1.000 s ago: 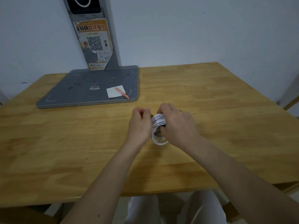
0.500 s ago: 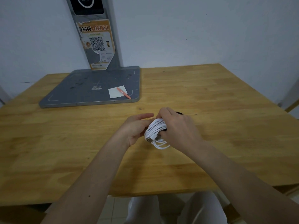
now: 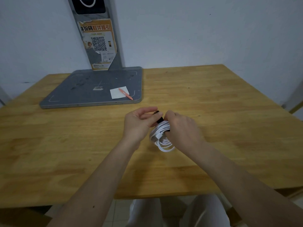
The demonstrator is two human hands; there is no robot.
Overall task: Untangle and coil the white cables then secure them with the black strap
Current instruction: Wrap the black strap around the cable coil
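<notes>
Head view, looking down at a wooden table (image 3: 213, 99). Left hand (image 3: 139, 123) raised just above the tabletop, fingers curled inward, thumb and fingertips pinching the free end of the black strap (image 3: 158, 117). Strap running from that pinch down onto the top of the white cables (image 3: 161, 136), lying across the bundle. Cables gathered into a compact coil, upper part bunched tight, lower loops hanging loose and reaching the table surface near mid-table, slightly right of centre. Right hand (image 3: 182, 126) wrapped over the right side of the coil, fingers curled round it, gripping; fingertips hidden behind the bundle. Both hands close together, nearly touching at the strap. Whether the strap passes fully round the coil: cannot tell. Farther back on the left, a grey stand base (image 3: 78, 94) resting on the table, carrying a white paper slip (image 3: 117, 94) with an orange pen (image 3: 126, 94) lying across it. Upright post with an orange poster (image 3: 98, 45) against the wall.
</notes>
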